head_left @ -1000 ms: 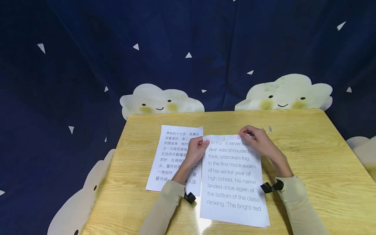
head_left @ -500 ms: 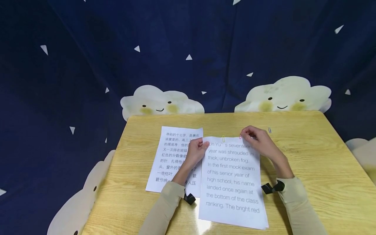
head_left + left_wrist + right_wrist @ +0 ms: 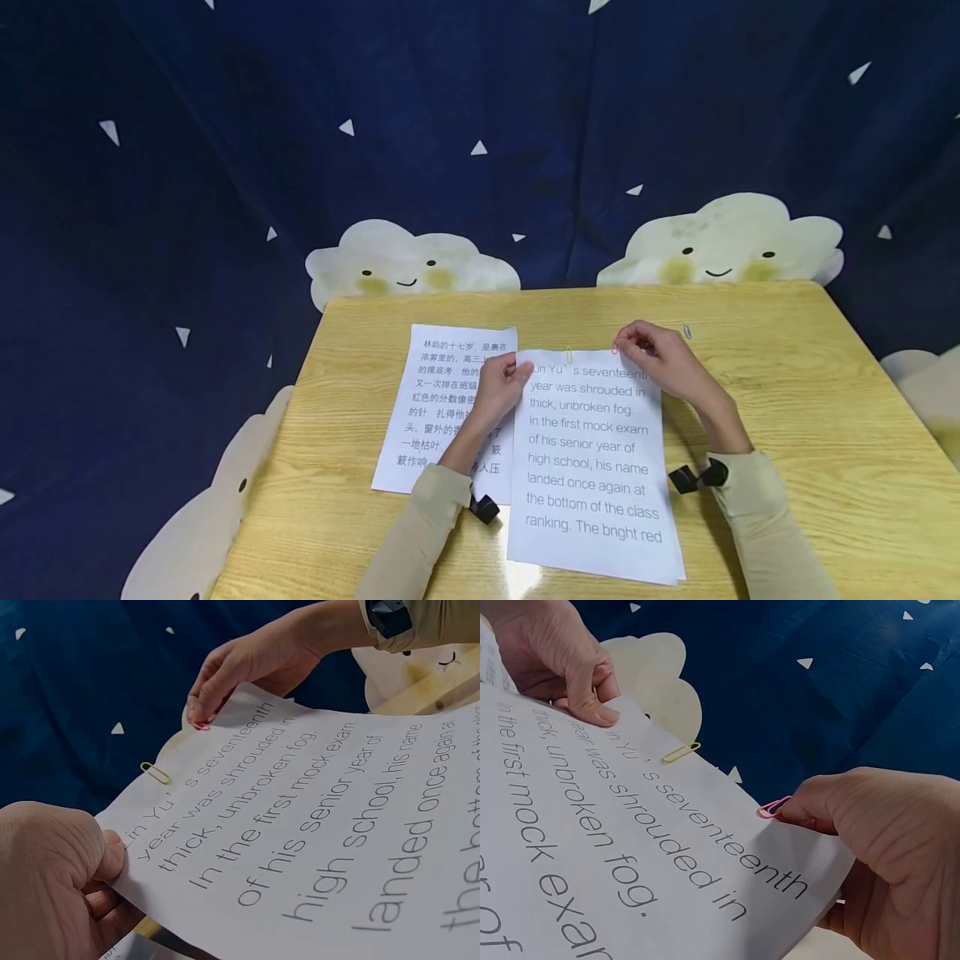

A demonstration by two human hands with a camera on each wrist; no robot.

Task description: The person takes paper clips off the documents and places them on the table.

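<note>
My left hand (image 3: pixel 501 387) pinches the top left corner of some white sheets printed in English (image 3: pixel 588 467), thumb on the front. A yellow paper clip (image 3: pixel 681 753) sits on their top edge. Farther right along that edge, my right hand (image 3: pixel 671 367) pinches a pink paper clip (image 3: pixel 772 808) between thumb and finger. In the right wrist view the clip lies over the paper's edge; its back side is hidden. Other fingers of that hand are behind the paper. At the bottom right, a second sheet's edge peeks out under the front one.
A sheet with Chinese text (image 3: pixel 435 400) lies on the wooden table (image 3: pixel 825 400) to the left, partly under my left arm. Beyond my right hand lies a blue-purple paper clip (image 3: pixel 687 332). A dark blue cloth (image 3: pixel 480 83) with clouds hangs behind the table.
The pink clip and right fingers have shifted slightly right along the paper's top edge. The sheets have tilted a little. A greenish clip behind the right hand is now hidden.
</note>
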